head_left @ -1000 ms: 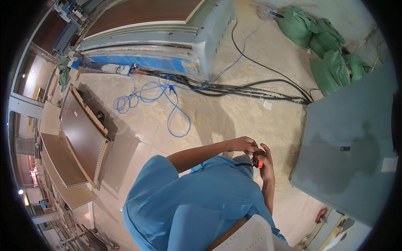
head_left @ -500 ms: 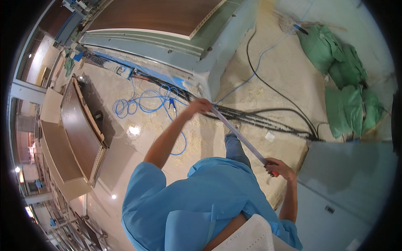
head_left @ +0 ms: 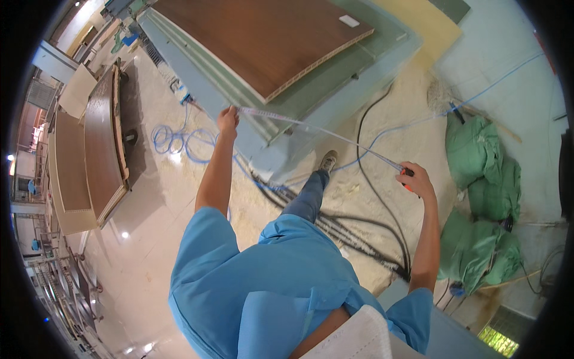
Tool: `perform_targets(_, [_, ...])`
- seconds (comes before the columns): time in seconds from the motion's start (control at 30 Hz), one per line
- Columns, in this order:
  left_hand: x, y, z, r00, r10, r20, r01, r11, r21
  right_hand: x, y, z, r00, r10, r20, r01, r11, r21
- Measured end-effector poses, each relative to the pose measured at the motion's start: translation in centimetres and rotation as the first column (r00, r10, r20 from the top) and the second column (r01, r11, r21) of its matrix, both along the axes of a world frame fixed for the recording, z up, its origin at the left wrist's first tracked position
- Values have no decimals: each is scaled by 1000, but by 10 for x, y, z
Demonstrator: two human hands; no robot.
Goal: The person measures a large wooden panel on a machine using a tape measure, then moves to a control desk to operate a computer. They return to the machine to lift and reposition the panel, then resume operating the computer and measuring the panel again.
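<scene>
A tape measure (head_left: 408,180) with a red and black case is held in my right hand (head_left: 420,181). Its pale blade (head_left: 323,130) is drawn out and runs across to my left hand (head_left: 228,121), whose fingers are closed on the free end. The blade passes over the near corner of a machine bed with a green top (head_left: 335,75). On that bed lies a brown panel (head_left: 269,45) with a pale, hollow-celled edge, just beyond the blade. A small white label (head_left: 349,21) is on the panel.
Black cables (head_left: 365,244) and a blue hose (head_left: 382,134) cross the dusty floor around my foot. Green sacks (head_left: 475,149) stand along the right wall. On the left, brown panels (head_left: 98,137) rest on a wheeled support.
I have stepped forward to the machine bed. Both hands have moved up and forward with the tape; the left also moved leftward, to the bed's edge. More of the brown panel shows.
</scene>
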State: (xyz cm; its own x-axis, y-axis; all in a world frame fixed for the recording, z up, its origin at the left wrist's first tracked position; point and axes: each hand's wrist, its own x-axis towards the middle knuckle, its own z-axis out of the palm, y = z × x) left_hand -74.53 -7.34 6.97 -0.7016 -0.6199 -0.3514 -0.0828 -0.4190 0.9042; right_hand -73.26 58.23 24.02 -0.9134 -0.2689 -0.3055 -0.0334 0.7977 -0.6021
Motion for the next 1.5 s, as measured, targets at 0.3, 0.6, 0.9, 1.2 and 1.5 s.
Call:
perform_targets(0.3, [-87,25,-84,910,379,166,-328,905,-270,-360,-48,0,929,363,-68,-347,921,179])
perform_targets(0.6, [-104,61,-71,696,637,331,-419,736,-532,-573,-115,-23,753,658,-8,-643,738,205])
perform_targets(0.9, [-138,94,-48,408,806,429,-405,581,-706,-746,-209,-60,483,868,118,-875,471,114])
perform_targets(1.2, [-305,203,24,466,792,395,233,320,-918,-878,-180,-95,439,890,124,-898,430,89])
perform_targets(1.5, [-424,283,15,597,625,503,368,344,-864,-960,-151,-121,526,826,200,-841,541,-22])
